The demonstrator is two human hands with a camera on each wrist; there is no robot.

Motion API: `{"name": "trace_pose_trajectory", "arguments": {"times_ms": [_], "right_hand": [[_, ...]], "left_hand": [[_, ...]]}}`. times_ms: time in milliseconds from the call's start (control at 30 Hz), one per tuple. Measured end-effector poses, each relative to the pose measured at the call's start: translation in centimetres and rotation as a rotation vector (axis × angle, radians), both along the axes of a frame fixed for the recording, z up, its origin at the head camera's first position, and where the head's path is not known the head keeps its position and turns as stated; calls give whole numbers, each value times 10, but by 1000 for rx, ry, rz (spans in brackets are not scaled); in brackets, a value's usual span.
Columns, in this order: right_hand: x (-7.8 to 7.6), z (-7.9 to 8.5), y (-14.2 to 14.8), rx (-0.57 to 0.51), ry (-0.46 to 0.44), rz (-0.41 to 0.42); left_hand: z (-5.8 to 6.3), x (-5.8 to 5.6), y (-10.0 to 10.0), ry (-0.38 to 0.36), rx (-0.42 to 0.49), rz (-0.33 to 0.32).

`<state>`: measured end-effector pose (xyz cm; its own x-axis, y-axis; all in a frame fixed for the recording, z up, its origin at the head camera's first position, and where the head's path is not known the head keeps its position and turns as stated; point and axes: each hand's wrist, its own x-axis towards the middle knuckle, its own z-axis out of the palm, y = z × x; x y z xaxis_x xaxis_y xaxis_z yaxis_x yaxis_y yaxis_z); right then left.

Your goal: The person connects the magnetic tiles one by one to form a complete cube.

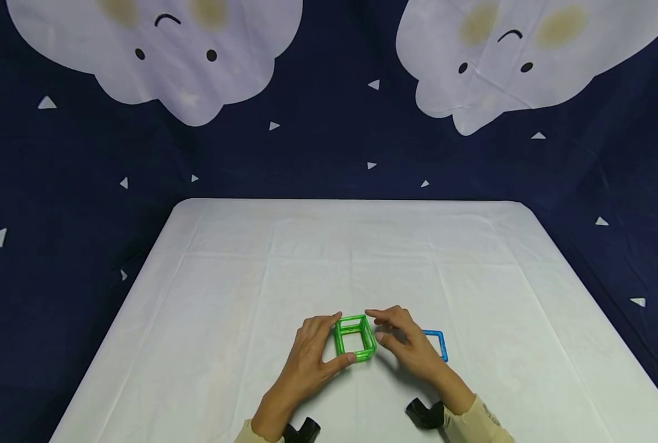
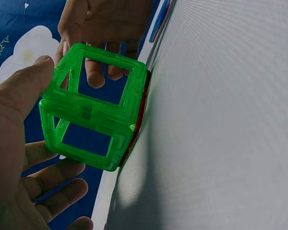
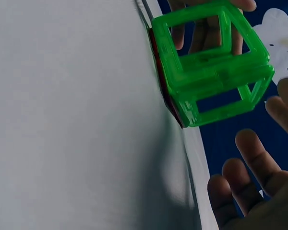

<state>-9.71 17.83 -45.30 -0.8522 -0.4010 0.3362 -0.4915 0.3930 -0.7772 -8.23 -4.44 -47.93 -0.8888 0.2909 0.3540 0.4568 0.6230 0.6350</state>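
A cube of green see-through magnetic tiles (image 1: 369,339), with open square frames for sides, stands on the white table. A red tile (image 2: 143,103) lies along its bottom, against the tabletop. My left hand (image 1: 309,351) grips the cube from the left, thumb at its near edge and a fingertip at the far left corner. On the other side my right hand (image 1: 409,347) hovers close by, fingers loosely bent and apart from the cube, holding nothing. Partly hidden behind that hand, a blue square tile (image 1: 444,346) lies flat on the table.
A white cloth covers the table (image 1: 240,277). Behind it hangs a dark blue curtain (image 1: 318,160) printed with clouds and small triangles. Black wrist mounts (image 1: 425,413) sit under both forearms, near the table surface.
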Motion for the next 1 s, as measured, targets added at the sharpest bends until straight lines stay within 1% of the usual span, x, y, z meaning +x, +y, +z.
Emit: {"name": "trace_pose_trajectory", "arguments": {"times_ms": [100,267,467,800,1000], "right_hand": [[0,4,0,6,-19,33],[-4,2,2,3,-30,72],[-5,0,4,21,-52,90],[-7,2,4,35,8,95],[-8,0,4,41,22,89]], "left_hand": [[0,0,1,-14,1,0],[0,0,1,-8,-1,-1],[-1,-1,1,9,-3,0],[-3,-1,1,18,-7,2],[-3,-1,1,19,-5,1]]}}
